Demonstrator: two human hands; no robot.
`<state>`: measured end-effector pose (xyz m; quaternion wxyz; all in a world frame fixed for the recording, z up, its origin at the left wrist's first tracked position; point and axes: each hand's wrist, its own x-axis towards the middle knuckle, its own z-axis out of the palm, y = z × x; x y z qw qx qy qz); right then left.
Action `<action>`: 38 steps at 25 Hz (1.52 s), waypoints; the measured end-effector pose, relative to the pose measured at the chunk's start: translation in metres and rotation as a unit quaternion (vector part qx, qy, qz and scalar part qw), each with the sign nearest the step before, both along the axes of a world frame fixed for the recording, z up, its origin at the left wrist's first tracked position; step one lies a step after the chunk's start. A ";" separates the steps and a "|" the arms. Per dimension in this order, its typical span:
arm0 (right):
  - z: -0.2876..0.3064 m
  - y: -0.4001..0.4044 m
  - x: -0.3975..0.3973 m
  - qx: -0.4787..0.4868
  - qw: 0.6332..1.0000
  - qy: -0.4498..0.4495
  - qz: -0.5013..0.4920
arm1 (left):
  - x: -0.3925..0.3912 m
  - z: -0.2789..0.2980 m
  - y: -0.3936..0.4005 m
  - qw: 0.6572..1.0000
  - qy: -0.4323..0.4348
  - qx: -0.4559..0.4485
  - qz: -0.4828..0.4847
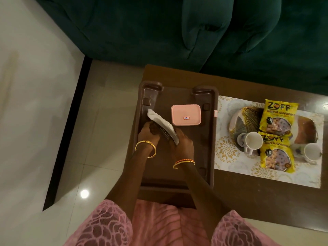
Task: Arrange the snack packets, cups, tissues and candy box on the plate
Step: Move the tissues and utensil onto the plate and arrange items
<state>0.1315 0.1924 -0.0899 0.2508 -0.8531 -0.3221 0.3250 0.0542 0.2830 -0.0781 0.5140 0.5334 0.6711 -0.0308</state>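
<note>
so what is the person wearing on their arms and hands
Both forearms are bare. The left hand has a thin gold bangle with a small ornamental piece at the wrist. The right hand wears a gold bangle paired with a twisted orange-red band. No rings can be made out.

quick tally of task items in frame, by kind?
Yellow snack packets: 2
White cups: 2
Tissue stacks: 1, gripped by left hand and right hand
Pink candy box: 1
Plate: 1
Total: 7
</note>
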 end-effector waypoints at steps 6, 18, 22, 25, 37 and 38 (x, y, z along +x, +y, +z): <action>0.041 -0.024 0.034 0.077 0.996 0.036 0.020 | -0.006 0.012 -0.011 0.995 -0.018 0.093 -0.026; 0.116 -0.124 0.152 0.074 0.992 0.059 0.080 | 0.082 0.092 -0.088 0.926 -0.039 0.185 -0.326; 0.133 -0.159 0.199 0.080 0.992 0.016 0.099 | 0.131 0.103 -0.129 0.938 -0.071 0.167 -0.296; 0.139 -0.183 0.247 0.065 0.993 -0.015 0.101 | 0.179 0.107 -0.161 0.937 -0.101 0.155 -0.297; 0.105 -0.242 0.391 0.062 0.995 -0.075 -0.028 | 0.326 0.022 -0.178 0.930 -0.066 0.160 -0.325; 0.096 -0.245 0.402 0.063 0.993 -0.082 -0.053 | 0.333 0.023 -0.178 0.939 -0.050 0.143 -0.309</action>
